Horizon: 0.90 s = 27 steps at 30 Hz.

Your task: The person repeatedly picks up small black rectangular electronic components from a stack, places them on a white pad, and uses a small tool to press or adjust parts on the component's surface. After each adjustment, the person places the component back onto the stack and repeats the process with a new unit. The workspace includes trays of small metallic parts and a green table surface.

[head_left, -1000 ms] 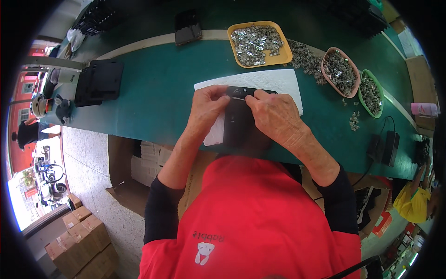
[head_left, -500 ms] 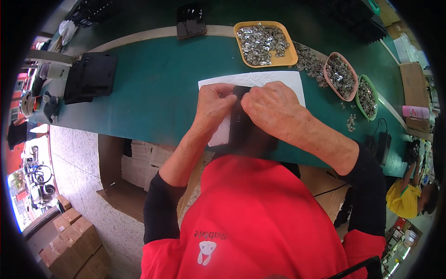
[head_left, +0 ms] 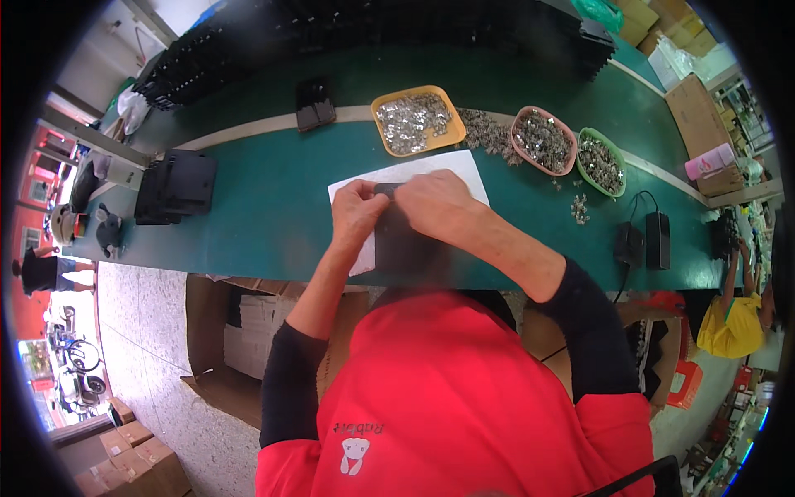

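Observation:
A flat black plastic panel point(head_left: 404, 240) lies between me and a white sheet point(head_left: 465, 170) on the green table, its near end blurred close to my red shirt. My left hand point(head_left: 358, 209) pinches the far left corner of the panel, thumb and fingers together. Along the same far edge, my right hand point(head_left: 432, 203) is closed with its fingers bent down on the panel. Any small part under those fingers is hidden. Beyond the sheet stands a yellow tray point(head_left: 454, 132) with many small shiny metal clips.
Loose metal clips point(head_left: 490, 135) lie beside a pink basket point(head_left: 571, 151) and a green basket point(head_left: 621, 166), both filled with clips. Stacked black panels point(head_left: 184, 186) sit at left, black parts point(head_left: 315, 106) farther back. A black power adapter point(head_left: 657, 240) with a cord lies at right.
The view has shifted, showing more of the table's back. Both hands stay at the panel's far edge, and its broad face now shows more.

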Tool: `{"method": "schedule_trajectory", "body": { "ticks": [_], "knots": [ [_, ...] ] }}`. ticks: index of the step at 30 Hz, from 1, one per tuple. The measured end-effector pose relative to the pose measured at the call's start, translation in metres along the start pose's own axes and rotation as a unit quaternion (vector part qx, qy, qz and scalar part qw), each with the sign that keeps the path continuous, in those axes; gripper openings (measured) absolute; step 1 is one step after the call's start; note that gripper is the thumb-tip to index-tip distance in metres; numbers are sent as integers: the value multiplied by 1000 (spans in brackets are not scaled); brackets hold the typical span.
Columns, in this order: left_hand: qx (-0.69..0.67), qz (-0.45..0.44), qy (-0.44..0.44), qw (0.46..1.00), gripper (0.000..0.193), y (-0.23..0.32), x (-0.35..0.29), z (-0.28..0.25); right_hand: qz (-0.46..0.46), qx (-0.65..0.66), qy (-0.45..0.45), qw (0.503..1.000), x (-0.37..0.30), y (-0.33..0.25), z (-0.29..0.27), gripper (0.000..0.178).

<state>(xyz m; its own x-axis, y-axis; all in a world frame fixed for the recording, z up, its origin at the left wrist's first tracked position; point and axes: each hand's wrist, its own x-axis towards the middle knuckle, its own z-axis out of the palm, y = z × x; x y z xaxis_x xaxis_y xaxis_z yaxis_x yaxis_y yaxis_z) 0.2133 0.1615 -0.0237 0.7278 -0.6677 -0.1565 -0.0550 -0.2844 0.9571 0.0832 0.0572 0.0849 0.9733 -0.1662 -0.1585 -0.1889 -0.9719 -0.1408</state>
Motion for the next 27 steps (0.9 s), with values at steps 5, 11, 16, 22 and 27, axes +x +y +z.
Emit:
{"method": "schedule_trajectory", "body": {
  "ticks": [5, 11, 16, 22, 27],
  "knots": [
    [-15, 34, 47, 998, 23, 15, -7, 9, 179, 233, 271, 917, -37, 75, 73, 20],
    [-89, 156, 52, 982, 22, 94, -40, -32, 272, 601, 272, 701, -55, 90, 98, 24],
    [155, 369, 141, 906, 29, 127, -74, -25, 254, 503, 327, 759, -47, 85, 104, 24],
    [351, 589, 132, 716, 31, 65, -64, -5, 258, 493, 311, 770, -48, 89, 103, 24],
    [400, 505, 45, 763, 33, -6, -78, 8, 225, 440, 319, 809, -49, 82, 97, 22]
  ]
}}
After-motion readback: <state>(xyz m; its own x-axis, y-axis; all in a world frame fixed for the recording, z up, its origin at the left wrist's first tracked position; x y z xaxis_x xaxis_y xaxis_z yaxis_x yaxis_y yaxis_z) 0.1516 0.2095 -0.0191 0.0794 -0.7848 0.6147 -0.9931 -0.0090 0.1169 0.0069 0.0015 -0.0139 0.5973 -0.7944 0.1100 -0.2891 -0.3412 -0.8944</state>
